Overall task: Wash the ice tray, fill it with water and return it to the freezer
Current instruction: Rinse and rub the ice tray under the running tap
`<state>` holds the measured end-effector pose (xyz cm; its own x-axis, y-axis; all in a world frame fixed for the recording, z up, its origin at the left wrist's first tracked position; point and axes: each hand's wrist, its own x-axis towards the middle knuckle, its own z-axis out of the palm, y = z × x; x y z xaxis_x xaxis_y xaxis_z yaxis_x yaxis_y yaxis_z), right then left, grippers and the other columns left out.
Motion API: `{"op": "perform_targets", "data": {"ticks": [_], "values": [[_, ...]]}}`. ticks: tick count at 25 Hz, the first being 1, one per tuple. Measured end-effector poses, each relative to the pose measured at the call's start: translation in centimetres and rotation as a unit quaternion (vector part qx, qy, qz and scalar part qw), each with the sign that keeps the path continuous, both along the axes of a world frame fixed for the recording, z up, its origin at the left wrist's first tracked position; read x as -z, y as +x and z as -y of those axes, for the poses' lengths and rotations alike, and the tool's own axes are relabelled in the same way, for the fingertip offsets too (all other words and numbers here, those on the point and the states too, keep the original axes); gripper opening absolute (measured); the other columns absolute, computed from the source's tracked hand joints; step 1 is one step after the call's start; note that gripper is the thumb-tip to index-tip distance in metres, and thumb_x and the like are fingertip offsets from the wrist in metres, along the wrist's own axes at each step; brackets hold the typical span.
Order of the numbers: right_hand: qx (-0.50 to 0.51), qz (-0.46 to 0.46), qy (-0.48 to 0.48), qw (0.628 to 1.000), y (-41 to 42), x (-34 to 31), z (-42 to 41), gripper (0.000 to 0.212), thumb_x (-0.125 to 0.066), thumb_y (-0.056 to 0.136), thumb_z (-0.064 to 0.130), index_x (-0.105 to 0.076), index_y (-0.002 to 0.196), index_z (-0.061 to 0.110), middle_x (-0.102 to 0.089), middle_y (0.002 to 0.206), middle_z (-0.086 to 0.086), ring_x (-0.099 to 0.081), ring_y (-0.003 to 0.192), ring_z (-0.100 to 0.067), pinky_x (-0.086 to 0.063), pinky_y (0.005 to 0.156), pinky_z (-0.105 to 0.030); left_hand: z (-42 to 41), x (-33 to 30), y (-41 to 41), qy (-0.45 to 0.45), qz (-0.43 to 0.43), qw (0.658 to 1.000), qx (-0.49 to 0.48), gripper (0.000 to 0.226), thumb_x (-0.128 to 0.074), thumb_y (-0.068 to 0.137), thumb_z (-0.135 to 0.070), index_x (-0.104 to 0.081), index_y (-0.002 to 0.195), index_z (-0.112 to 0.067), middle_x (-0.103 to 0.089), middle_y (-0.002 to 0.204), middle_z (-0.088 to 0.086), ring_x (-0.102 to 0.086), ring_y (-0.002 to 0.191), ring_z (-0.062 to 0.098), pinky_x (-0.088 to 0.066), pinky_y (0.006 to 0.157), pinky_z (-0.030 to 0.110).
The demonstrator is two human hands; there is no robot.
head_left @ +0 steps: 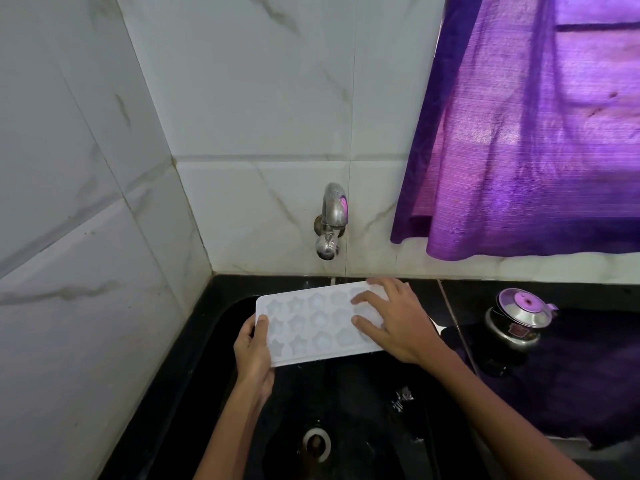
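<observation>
Nearest the camera, a black sink (194,386) with its metal drain (316,445) low in the basin. Above the basin, both forearms reach in to a white ice tray (311,327), held roughly level over the sink, cavities up, star and round moulds showing. Left hand (254,351) grips the tray's left short edge, thumb over the rim, fingers curled beneath. Right hand (391,320) lies across the right end with fingers spread and fairly straight, pressing or rubbing the cavities, not clasping. Tray looks like thin, light plastic, likely a bit flexible and slick when wet; best taken by both short ends at the rim, kept flat once filled or water will slop out. Behind it, a wall tap (329,223) on the marble tiles; a thin stream seems to fall near the tray's far edge. Right: small steel lidded pot (519,320), purple curtain (533,133).
</observation>
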<state>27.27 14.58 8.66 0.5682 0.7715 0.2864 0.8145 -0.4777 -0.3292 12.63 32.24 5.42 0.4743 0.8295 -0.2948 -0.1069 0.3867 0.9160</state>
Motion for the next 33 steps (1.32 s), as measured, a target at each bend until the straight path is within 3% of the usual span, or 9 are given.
{"op": "perform_targets", "data": {"ticks": [3, 5, 8, 13, 19, 26, 33], "values": [[-0.004, -0.02, -0.081, 0.997, 0.9, -0.5, -1.6, 0.061, -0.024, 0.076, 0.07, -0.051, 0.124, 0.043, -0.026, 0.149, 0.002, -0.018, 0.14, -0.025, -0.013, 0.113, -0.057, 0.2, -0.1, 0.8, 0.005, 0.003, 1.0, 0.005, 0.035, -0.048, 0.097, -0.023, -0.05, 0.129, -0.008, -0.062, 0.118, 0.014, -0.063, 0.096, 0.024, -0.052, 0.066, 0.031], [0.005, -0.046, -0.125, 0.991, 1.2, -0.6, -2.5, 0.05, -0.036, 0.083, 0.066, -0.048, 0.126, 0.045, -0.019, 0.152, 0.006, -0.012, 0.141, -0.025, -0.014, 0.109, -0.06, 0.1, -0.3, 1.2, 0.01, 0.005, 1.0, 0.004, 0.035, -0.049, 0.097, -0.023, -0.05, 0.129, -0.008, -0.062, 0.117, 0.012, -0.063, 0.095, 0.023, -0.053, 0.066, 0.03], [0.008, -0.056, -0.132, 0.99, 1.3, -0.7, -3.4, 0.037, -0.046, 0.088, 0.055, -0.049, 0.123, 0.044, -0.018, 0.151, 0.009, -0.016, 0.138, -0.025, -0.022, 0.104, -0.058, 0.0, -0.4, 1.4, 0.023, 0.009, 1.0, -0.002, 0.035, -0.049, 0.097, -0.022, -0.05, 0.13, -0.01, -0.063, 0.112, 0.007, -0.063, 0.091, 0.019, -0.052, 0.067, 0.03], [0.008, -0.051, -0.13, 0.99, 1.4, -0.9, -4.1, 0.028, -0.047, 0.09, 0.039, -0.051, 0.118, 0.04, -0.011, 0.154, 0.01, -0.016, 0.139, -0.026, -0.022, 0.102, -0.057, -0.1, -0.4, 1.5, 0.037, 0.008, 0.999, -0.003, 0.035, -0.048, 0.097, -0.022, -0.05, 0.129, -0.009, -0.063, 0.106, 0.004, -0.063, 0.088, 0.015, -0.052, 0.066, 0.028], [-0.004, -0.071, -0.145, 0.987, 1.4, -1.2, -3.8, 0.029, -0.042, 0.092, 0.034, -0.056, 0.117, 0.038, -0.014, 0.153, 0.011, -0.027, 0.134, -0.028, -0.026, 0.101, -0.055, 0.4, -0.3, 1.4, 0.039, 0.005, 0.999, 0.002, 0.027, -0.048, 0.097, -0.022, -0.052, 0.123, -0.015, -0.062, 0.097, -0.004, -0.062, 0.085, 0.012, -0.051, 0.062, 0.025], [-0.004, -0.052, -0.149, 0.987, 1.5, -1.0, -3.5, 0.031, -0.034, 0.097, 0.033, -0.058, 0.116, 0.038, -0.017, 0.153, 0.012, -0.031, 0.133, -0.027, -0.028, 0.101, -0.055, 0.7, 0.2, 1.5, 0.011, 0.008, 1.0, 0.005, 0.03, -0.049, 0.096, -0.022, -0.052, 0.124, -0.012, -0.064, 0.108, 0.006, -0.063, 0.09, 0.019, -0.053, 0.068, 0.031], [-0.005, -0.038, -0.15, 0.988, 1.6, -1.1, -3.4, 0.033, -0.035, 0.097, 0.033, -0.057, 0.12, 0.036, -0.016, 0.153, 0.011, -0.032, 0.134, -0.026, -0.03, 0.1, -0.055, 0.6, 0.2, 1.6, 0.007, 0.01, 1.0, 0.005, 0.032, -0.049, 0.097, -0.022, -0.052, 0.126, -0.01, -0.064, 0.103, 0.003, -0.064, 0.088, 0.018, -0.055, 0.062, 0.028]]}}
